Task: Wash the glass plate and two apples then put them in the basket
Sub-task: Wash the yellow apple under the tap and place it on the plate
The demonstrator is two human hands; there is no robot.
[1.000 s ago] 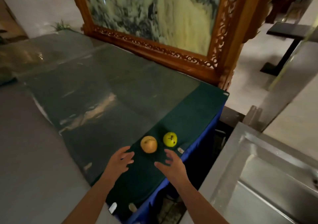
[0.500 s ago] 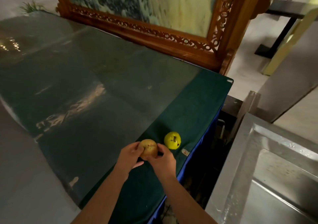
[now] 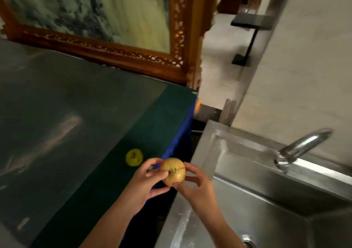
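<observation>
A brownish-yellow apple (image 3: 173, 171) is held up between both hands, just over the gap between the table and the sink's left rim. My left hand (image 3: 146, 181) grips its left side with thumb and fingers. My right hand (image 3: 194, 185) holds its right side and underside. A second, yellow-green apple (image 3: 134, 157) lies on the dark green tablecloth (image 3: 118, 171) a little left of the hands. No glass plate or basket is in view.
A steel sink (image 3: 247, 171) fills the lower right, with a chrome tap (image 3: 302, 146) over its far side and a drain (image 3: 247, 243) at the bottom edge. A carved wooden framed panel (image 3: 133, 53) stands at the table's back. A blue cloth (image 3: 182, 133) hangs off the table edge.
Both hands closed on the brownish apple, lifted it off the tablecloth and carried it right toward the sink. The view swung right, bringing the tap into sight. The green apple stayed put.
</observation>
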